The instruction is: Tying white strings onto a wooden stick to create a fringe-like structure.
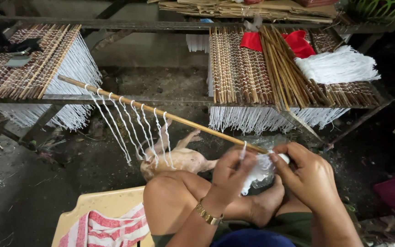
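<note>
A long bamboo stick (161,112) slants from upper left down to my hands, with several white string loops (133,130) hanging from it. My left hand (230,174), with a gold watch on the wrist, pinches a white string at the stick's near end. My right hand (309,176) grips the stick's near end together with a clump of white string (260,173). Both hands rest above my crossed bare leg (179,199).
Two racks hold rows of strung bamboo sticks (238,68) (33,59) with white strings hanging below. A red cloth (298,43) and a white string bundle (339,66) lie on the right rack. A pale animal (179,158) lies on the dirt floor. A red-striped cloth (110,228) drapes a yellow chair.
</note>
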